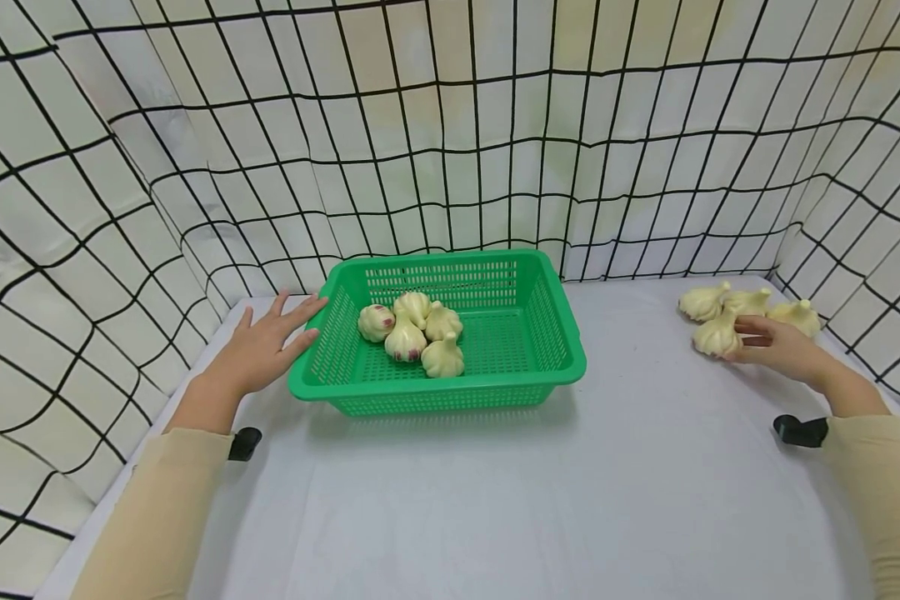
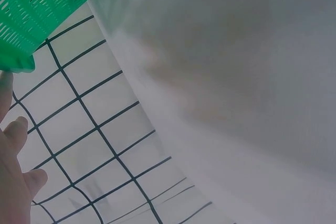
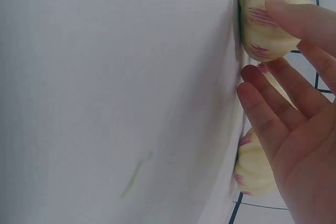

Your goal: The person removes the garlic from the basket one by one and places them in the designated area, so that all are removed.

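Note:
With its fingers spread and straight, my left hand (image 1: pixel 258 348) touches the left rim of a green plastic basket (image 1: pixel 450 387). Inside the basket, toward its left half, lie several garlic bulbs (image 1: pixel 405 342), some with purple streaks. Far to the right, my right hand (image 1: pixel 783 348) pinches a garlic bulb (image 1: pixel 716 335) between thumb and fingers. The right wrist view shows the thumb against this purple-streaked bulb (image 3: pixel 258 40), which rests on the table surface. Right beside and behind it are other loose garlic bulbs (image 1: pixel 795 315), partly hidden by the hand.
A white cloth covers the table (image 1: pixel 450 500). Black netting (image 1: pixel 495 150) over pale sheets rises at the back and along both sides, close to the basket and the loose bulbs. A black wrist device (image 1: pixel 800 431) sits at the right cuff.

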{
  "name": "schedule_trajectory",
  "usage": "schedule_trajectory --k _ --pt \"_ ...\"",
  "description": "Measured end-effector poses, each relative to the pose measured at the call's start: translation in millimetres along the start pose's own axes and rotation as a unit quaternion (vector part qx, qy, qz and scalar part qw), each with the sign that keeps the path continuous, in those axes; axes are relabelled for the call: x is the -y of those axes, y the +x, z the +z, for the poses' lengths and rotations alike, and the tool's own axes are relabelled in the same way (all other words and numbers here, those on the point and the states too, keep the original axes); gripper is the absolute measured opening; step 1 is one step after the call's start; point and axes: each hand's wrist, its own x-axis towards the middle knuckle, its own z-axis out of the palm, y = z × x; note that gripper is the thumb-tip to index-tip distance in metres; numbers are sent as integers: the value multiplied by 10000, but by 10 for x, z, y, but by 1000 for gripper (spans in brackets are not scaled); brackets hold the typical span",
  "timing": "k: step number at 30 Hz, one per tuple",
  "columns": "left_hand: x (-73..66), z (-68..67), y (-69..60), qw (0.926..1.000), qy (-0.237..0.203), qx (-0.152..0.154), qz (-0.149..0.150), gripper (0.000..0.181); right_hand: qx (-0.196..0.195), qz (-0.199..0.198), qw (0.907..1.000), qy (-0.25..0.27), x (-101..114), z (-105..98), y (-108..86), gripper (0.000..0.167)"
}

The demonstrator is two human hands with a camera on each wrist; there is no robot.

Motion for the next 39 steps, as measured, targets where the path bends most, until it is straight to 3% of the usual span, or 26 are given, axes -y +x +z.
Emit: schedule_trajectory --k 8,16,23,30,39 --pt "-17 -6 -5 10000 -10 -24 1 63 -294 -247 9992 -103 -104 -17 -50 65" --pt "-10 -5 -15 10000 -6 14 9 63 -935 -424 9946 -167 -144 -38 -121 51" --pt "-2 -3 -6 10000 23 31 6 63 -1292 -282 9911 -160 6 -103 -210 49" --pt "-8 -11 0 10000 41 28 -6 63 -1622 -389 9860 95 167 -149 -236 49" --pt "-9 -19 -10 9999 88 82 -2 63 -1666 -698 9834 189 471 -164 -214 44"
